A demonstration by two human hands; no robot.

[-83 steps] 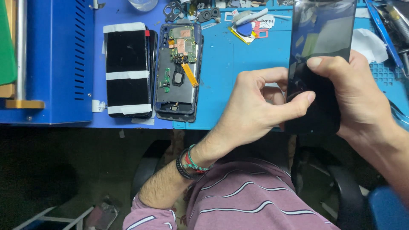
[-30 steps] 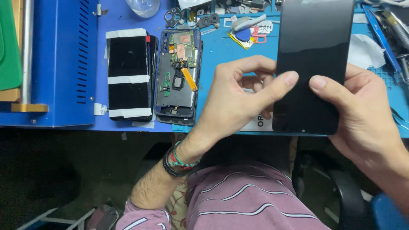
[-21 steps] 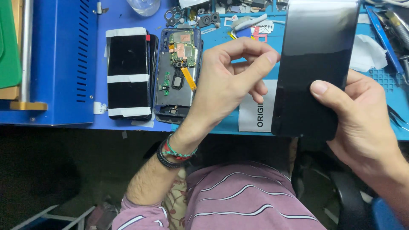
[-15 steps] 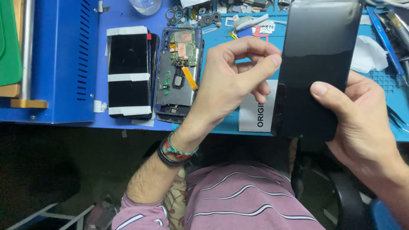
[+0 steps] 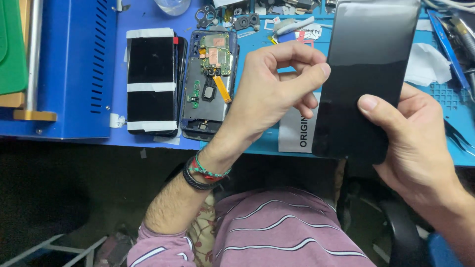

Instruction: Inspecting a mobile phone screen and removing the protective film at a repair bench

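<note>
The right hand (image 5: pixel 420 143) grips the black screen panel (image 5: pixel 366 74) tilted above the blue table (image 5: pixel 257 138) — thumb steadying its face — while the left hand (image 5: pixel 272 94) pinches fingers (image 5: pixel 309 79) narrowly at its edge.

Left hand (image 5: pixel 269 91): raised, thumb and forefinger pinched together, other fingers curled.
Right hand (image 5: pixel 413 143): held up at right, thumb pressed flat, fingers wrapped behind.

Glossy black phone screen panel (image 5: pixel 368 74), upright, slightly tilted, above the bench, seemingly uncracked.
</note>
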